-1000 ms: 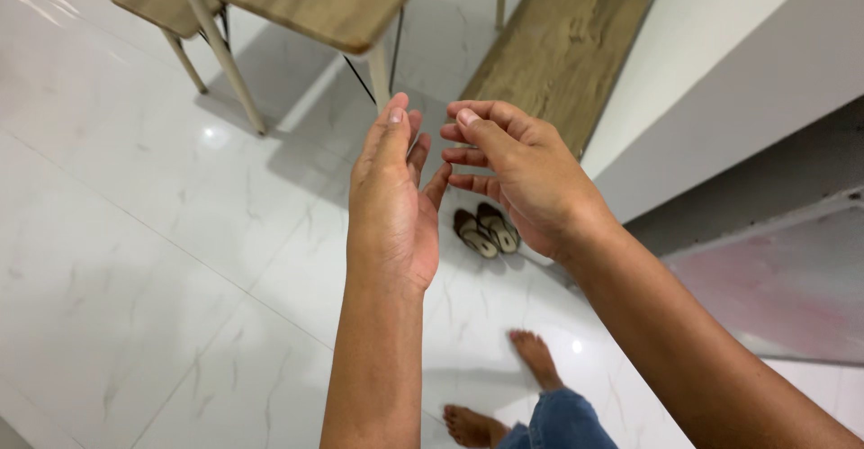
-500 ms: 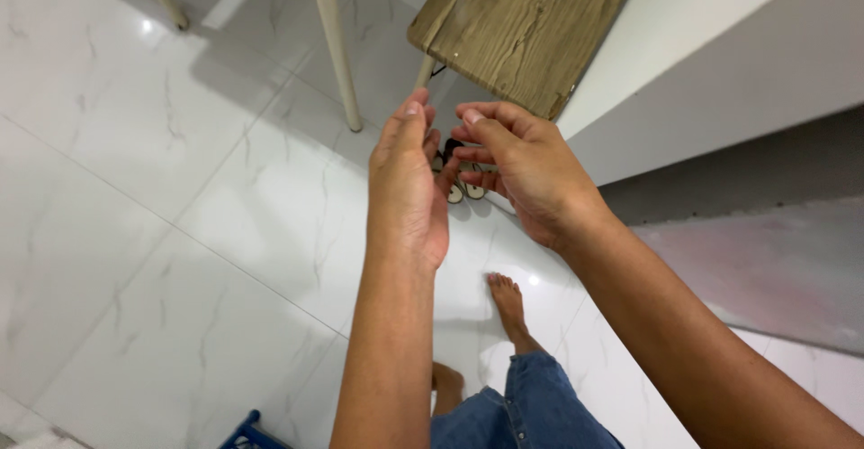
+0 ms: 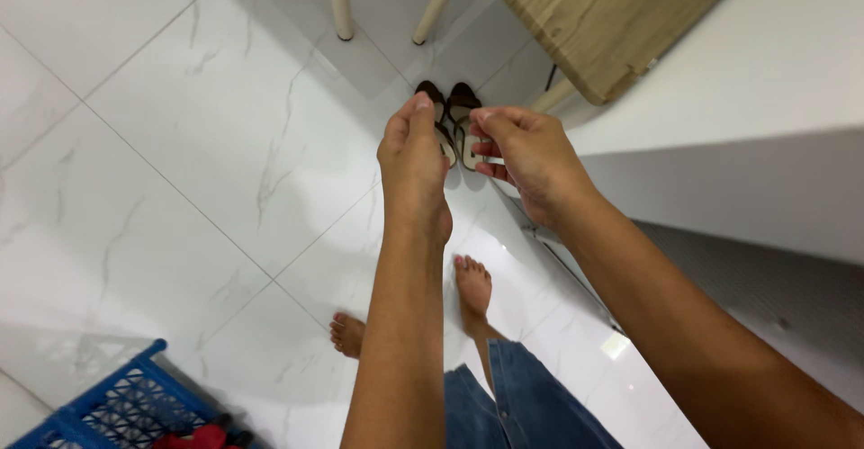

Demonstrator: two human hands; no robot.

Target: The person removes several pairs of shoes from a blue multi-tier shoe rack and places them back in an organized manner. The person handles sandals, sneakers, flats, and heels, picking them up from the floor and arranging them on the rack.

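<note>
- Head view: the left hand (image 3: 414, 166) was raised in front of the person, fingers straight and close together, thumb alongside; its grip held nothing that could be seen.
- The right hand (image 3: 526, 157) was just beside it, fingers curled inward, thumb over the forefinger; whether that grip pinched anything small could not be told.
- The fingertips of the two hands were close, with a narrow gap between them.
- Below the hands, on the white marble-patterned floor (image 3: 180, 143), a pair of dark sandals (image 3: 453, 107) lay side by side near the legs of a wooden worktop (image 3: 612, 17).
- The person's bare feet (image 3: 472, 287) stood on the floor, jeans (image 3: 513, 404) above them.
- A blue crate (image 3: 117, 408) sat at the lower left corner.
</note>
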